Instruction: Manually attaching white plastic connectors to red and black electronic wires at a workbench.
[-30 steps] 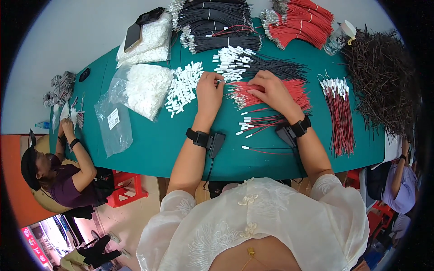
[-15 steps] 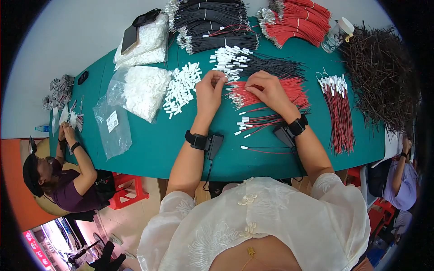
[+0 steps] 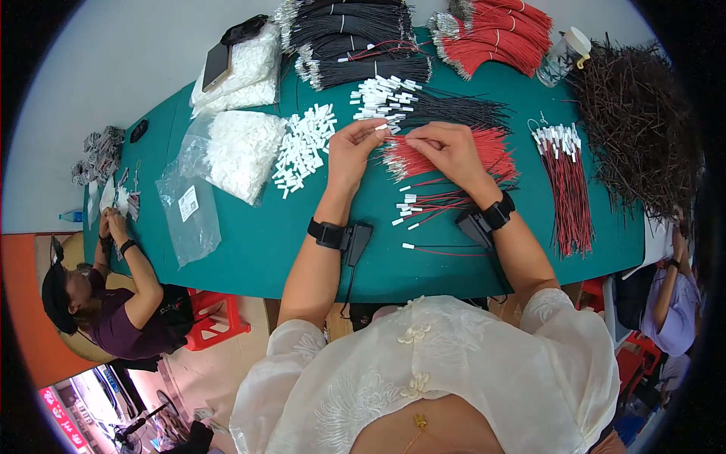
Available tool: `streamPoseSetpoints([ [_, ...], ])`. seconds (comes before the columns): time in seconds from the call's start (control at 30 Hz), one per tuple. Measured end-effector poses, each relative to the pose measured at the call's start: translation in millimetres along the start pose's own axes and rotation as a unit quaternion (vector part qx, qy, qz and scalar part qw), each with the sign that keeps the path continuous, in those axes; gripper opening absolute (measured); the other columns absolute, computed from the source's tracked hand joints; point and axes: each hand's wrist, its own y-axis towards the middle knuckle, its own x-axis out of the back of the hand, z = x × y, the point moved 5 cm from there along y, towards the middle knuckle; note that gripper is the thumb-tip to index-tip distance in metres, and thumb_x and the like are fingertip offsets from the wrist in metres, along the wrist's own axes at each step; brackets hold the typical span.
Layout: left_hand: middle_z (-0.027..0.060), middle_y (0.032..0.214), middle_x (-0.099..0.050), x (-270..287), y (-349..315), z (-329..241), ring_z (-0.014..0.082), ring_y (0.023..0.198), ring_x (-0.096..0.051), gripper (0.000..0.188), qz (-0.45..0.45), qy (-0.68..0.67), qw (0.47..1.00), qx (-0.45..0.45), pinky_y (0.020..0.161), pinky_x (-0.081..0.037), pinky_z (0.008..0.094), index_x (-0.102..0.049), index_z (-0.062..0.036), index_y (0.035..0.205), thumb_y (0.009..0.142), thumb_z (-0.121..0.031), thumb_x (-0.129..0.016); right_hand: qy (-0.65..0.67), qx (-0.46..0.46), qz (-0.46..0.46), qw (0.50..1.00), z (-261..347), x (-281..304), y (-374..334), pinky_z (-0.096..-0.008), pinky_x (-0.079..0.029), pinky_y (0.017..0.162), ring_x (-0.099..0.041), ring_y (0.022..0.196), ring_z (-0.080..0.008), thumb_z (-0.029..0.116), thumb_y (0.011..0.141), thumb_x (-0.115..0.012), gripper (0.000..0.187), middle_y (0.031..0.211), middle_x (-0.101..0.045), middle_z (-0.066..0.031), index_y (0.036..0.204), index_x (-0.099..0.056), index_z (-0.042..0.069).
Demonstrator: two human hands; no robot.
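Right hand (image 3: 450, 155) has shifted slightly left since the earlier frame, fingertips closed on a red wire (image 3: 396, 139) at the red wire pile's (image 3: 493, 155) left end; left hand (image 3: 351, 155), just beside that end, pinches a white connector (image 3: 382, 127).

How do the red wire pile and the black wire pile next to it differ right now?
At the left ends, the red wire pile shows silvery tips, while the black wire pile carries white connectors. The red pile lies on the near side, partly covered by the right hand; the black pile lies beyond it. Both rest on the green table.
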Motion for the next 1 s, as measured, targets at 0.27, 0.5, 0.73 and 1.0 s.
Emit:
streamPoseSetpoints([
  [0.27, 0.0099, 0.098, -0.075, 3.2, 1.0, 4.2, 0.0124, 0.089, -0.070, 0.022, 0.019, 0.001, 1.000, -0.006, 0.079, -0.053, 0.0228, -0.071, 0.0032, 0.114, 0.096, -0.009, -0.066, 0.020, 0.012, -0.066, 0.998, 5.0, 1.0, -0.1, -0.0259, -0.037, 0.050, -0.049, 0.056, -0.0094, 0.004, 0.084, -0.076, 0.010, 0.071, -0.061, -0.0043, 0.093, -0.075, 0.001],
  [0.5, 0.0081, 0.095, -0.074, 2.4, 2.9, 7.8, 0.0110, 0.086, -0.068, 0.022, 0.028, -0.011, 1.000, 0.003, 0.078, -0.052, 0.0228, -0.071, 0.0026, 0.114, 0.097, -0.010, -0.065, 0.006, 0.017, -0.078, 0.997, 4.2, 1.6, -2.0, -0.0256, -0.038, 0.051, -0.051, 0.057, -0.0100, 0.003, 0.083, -0.077, 0.011, 0.072, -0.062, -0.0050, 0.093, -0.075, 0.001],
  [0.73, 0.0070, 0.095, -0.073, -0.3, 2.4, 7.4, 0.0104, 0.086, -0.066, 0.021, 0.043, 0.001, 0.999, 0.008, 0.079, -0.052, 0.0228, -0.071, 0.0018, 0.114, 0.098, -0.011, -0.065, -0.023, 0.048, -0.098, 0.994, 4.8, 3.2, -1.9, -0.0263, -0.044, 0.054, -0.058, 0.062, -0.0136, 0.003, 0.082, -0.077, 0.011, 0.075, -0.066, -0.0065, 0.092, -0.075, 0.002],
  [1.0, 0.0065, 0.096, -0.074, -0.8, 2.0, 6.9, 0.0109, 0.088, -0.069, 0.020, 0.050, 0.017, 0.999, -0.002, 0.079, -0.052, 0.0234, -0.071, 0.0007, 0.113, 0.097, -0.011, -0.065, -0.042, 0.067, -0.106, 0.991, 7.3, 3.8, -2.0, -0.0271, -0.044, 0.055, -0.059, 0.063, -0.0157, 0.002, 0.081, -0.077, 0.012, 0.077, -0.067, -0.0069, 0.092, -0.075, 0.002],
])
